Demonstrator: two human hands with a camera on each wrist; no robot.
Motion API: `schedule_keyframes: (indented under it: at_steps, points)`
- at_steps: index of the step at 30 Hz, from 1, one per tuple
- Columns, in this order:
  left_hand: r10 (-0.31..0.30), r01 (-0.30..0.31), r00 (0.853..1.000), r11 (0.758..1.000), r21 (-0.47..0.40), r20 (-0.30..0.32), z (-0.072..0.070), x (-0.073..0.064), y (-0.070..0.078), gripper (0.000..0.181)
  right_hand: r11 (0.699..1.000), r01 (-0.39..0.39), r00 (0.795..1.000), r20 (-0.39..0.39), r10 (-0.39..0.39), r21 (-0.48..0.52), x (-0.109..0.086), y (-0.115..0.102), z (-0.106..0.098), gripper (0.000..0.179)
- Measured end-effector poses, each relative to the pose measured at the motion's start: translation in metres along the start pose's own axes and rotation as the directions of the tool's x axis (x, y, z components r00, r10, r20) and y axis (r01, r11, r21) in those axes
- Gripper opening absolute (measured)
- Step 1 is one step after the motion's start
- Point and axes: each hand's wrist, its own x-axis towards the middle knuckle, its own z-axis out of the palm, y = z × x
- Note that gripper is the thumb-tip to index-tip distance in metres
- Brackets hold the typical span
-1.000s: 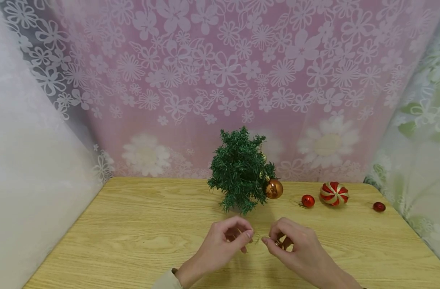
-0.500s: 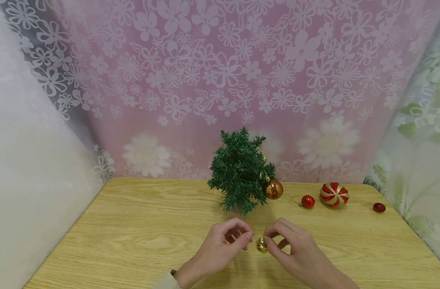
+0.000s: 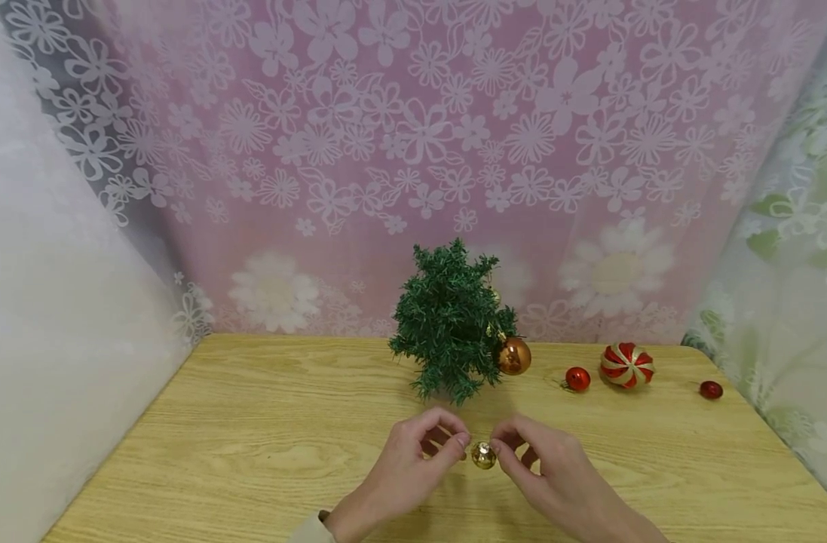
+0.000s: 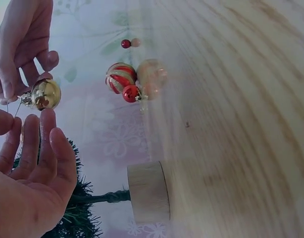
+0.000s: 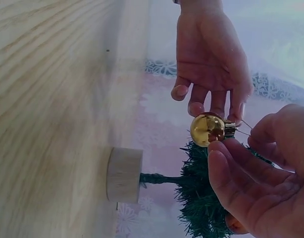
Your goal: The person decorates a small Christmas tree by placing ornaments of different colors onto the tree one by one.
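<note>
A small shiny gold bauble (image 3: 483, 455) hangs between the two hands, above the table in front of the tree. Its thin string loop (image 5: 245, 130) runs up from the ribbed cap. My left hand (image 3: 416, 461) pinches one side of the loop between thumb and forefinger, its other fingers loosely bent. From the other side, my right hand (image 3: 552, 469) pinches the loop the same way, its other fingers close beside the ball. Just beyond the hands stands a small green artificial Christmas tree (image 3: 450, 317). A copper bauble (image 3: 515, 356) hangs on its right side.
Right of the tree lie a small red bauble (image 3: 578, 379), a red and gold striped bauble (image 3: 628, 366) and a dark red one (image 3: 711, 390). The tree stands on a round wooden base (image 4: 148, 193). A floral curtain (image 3: 413, 151) backs the wooden table (image 3: 250, 422).
The gold bauble, mostly hidden by the right hand at first, came into view beside its fingertips and now hangs between both hands. The right hand shifted slightly left; the tree stayed put.
</note>
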Motion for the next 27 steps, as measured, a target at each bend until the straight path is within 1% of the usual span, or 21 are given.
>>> schedule_keyframes:
  at_steps: [4, 8, 12, 16, 21, 24, 27]
  points:
    - [-0.009, 0.009, 1.000, 1.000, -0.021, -0.017, -0.004, 0.001, 0.003, 0.018, 1.000, -0.029, 1.000, -0.004, 0.029, 0.011, 0.007, -0.004, 0.001, 0.028]
    - [-0.009, 0.007, 0.999, 1.000, -0.028, -0.048, -0.010, 0.004, 0.009, 0.018, 0.999, -0.026, 1.000, -0.017, 0.027, 0.030, 0.016, -0.007, 0.001, 0.025]
    - [0.005, -0.006, 0.996, 1.000, -0.015, -0.090, -0.015, 0.008, 0.016, 0.019, 0.998, -0.044, 0.999, -0.026, 0.046, 0.053, 0.025, -0.008, 0.003, 0.023]
    - [0.015, -0.011, 0.990, 1.000, 0.027, -0.137, -0.017, 0.014, 0.021, 0.019, 0.996, -0.065, 0.996, -0.052, 0.067, 0.055, 0.034, -0.009, 0.004, 0.021]
    - [0.048, -0.037, 0.983, 0.997, 0.070, -0.176, -0.021, 0.022, 0.028, 0.018, 0.996, -0.070, 0.992, -0.105, 0.076, 0.056, 0.046, -0.010, 0.005, 0.017]
    - [0.070, -0.045, 0.976, 0.991, 0.124, -0.207, -0.023, 0.028, 0.032, 0.019, 0.996, -0.078, 0.987, -0.139, 0.084, 0.047, 0.053, -0.009, 0.006, 0.015]
    - [0.093, -0.037, 0.962, 0.976, 0.214, -0.258, -0.024, 0.033, 0.035, 0.020, 0.994, -0.099, 0.980, -0.167, 0.105, 0.048, 0.058, -0.009, 0.009, 0.015]
